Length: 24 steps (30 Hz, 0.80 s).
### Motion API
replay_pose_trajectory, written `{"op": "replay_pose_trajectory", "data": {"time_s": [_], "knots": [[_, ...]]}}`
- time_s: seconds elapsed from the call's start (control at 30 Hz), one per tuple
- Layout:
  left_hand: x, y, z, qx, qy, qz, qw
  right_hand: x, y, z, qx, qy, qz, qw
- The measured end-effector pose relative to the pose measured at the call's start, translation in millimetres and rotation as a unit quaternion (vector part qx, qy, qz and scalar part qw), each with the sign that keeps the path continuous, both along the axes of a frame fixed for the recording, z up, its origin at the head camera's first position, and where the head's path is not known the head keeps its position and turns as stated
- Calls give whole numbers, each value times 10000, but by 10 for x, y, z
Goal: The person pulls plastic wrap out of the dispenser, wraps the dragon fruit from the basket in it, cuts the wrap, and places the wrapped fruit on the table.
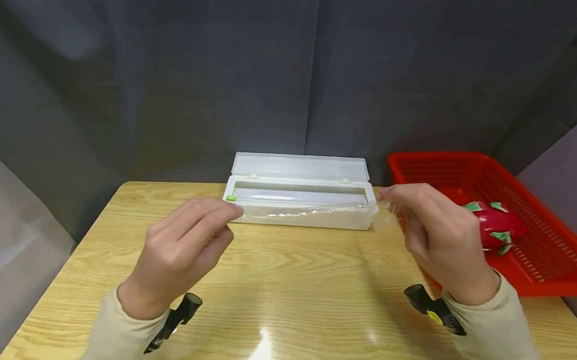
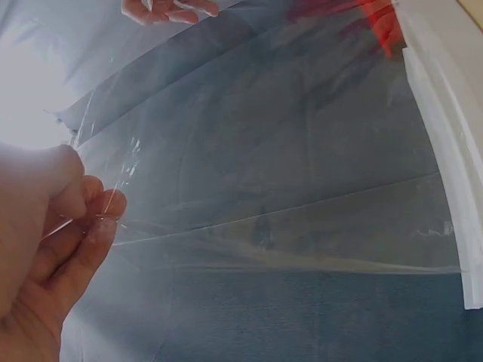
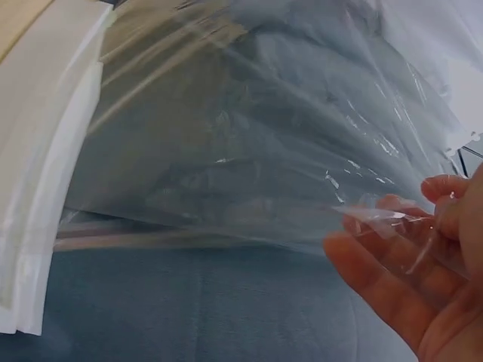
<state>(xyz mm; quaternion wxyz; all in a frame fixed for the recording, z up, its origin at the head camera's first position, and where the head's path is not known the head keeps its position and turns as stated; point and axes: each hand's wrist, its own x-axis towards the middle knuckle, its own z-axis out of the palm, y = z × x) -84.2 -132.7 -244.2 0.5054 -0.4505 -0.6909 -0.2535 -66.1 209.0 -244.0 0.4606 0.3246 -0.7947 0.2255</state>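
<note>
Between my two hands a clear sheet of plastic wrap (image 2: 287, 166) is stretched, running from a white dispenser box (image 1: 314, 220). My left hand (image 1: 187, 249) pinches one corner of the film between thumb and fingers. At the opposite corner my right hand (image 1: 441, 238) pinches the film, and a loose crumpled bit shows over its fingers in the right wrist view. The box stands with its lid (image 1: 299, 166) raised at the back. Inside lies a pale roll (image 1: 299, 195), and a small green slider (image 1: 231, 197) sits at the box's left end.
A red plastic basket (image 1: 564, 287) stands at the right of the wooden table (image 1: 293, 298), close beside my right hand. In it lies a pinkish-red item with green leaf-like flaps (image 1: 500, 224). Dark cloth (image 1: 217, 86) hangs behind the table.
</note>
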Motion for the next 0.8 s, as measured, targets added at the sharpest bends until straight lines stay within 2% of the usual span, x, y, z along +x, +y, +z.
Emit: {"op": "replay_pose_trajectory", "data": {"time_s": [0.27,0.4,0.53,0.67,0.8], "knots": [[25,-58,-78,-432,-38,27,9991,-62,36,-87,720,-205,99,9971],[61,-66,-132,-638,-95,-32,9979,-52,51,-144,1002,-562,170,9932],[117,-68,-198,-918,-296,-172,9952,-57,61,-233,1127,-776,490,9894],[168,-60,-288,-1274,-466,-272,9904,-75,57,-332,1260,-728,868,9855],[214,-56,-397,-1617,-660,-289,9842,-57,55,-419,1467,-935,968,9800]]}}
